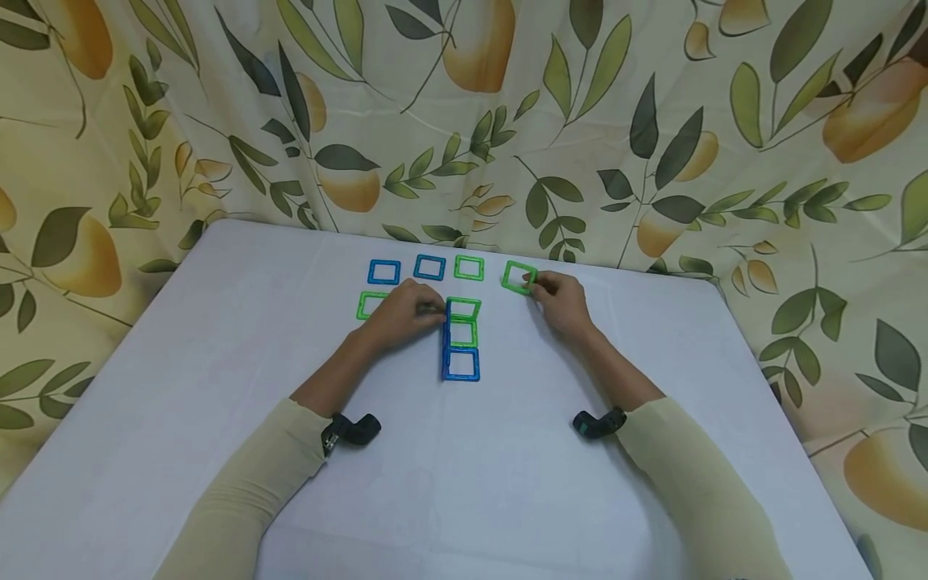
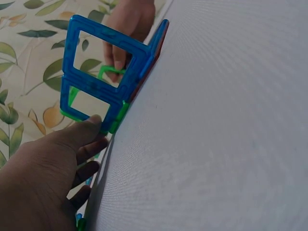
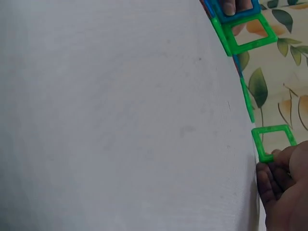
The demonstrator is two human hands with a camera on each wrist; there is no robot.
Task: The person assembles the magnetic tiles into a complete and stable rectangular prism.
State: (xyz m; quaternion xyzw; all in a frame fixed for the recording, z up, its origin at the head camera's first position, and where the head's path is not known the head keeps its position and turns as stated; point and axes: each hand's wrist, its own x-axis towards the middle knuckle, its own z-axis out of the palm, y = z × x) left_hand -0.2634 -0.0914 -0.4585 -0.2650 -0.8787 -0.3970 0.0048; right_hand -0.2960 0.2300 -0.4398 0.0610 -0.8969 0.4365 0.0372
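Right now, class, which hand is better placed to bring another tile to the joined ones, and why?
Probably the right hand: it holds a green square apart from the joined tiles, while the left hand touches their blue wall.

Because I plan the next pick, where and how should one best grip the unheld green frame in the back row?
Probably by its right rim, pinched from the right. The green frame lies flat; its open middle should leave room for pinching the rim, and the blue frame on its left leaves a narrower gap.

Joined frames on table, curtain behind — perhaps touching
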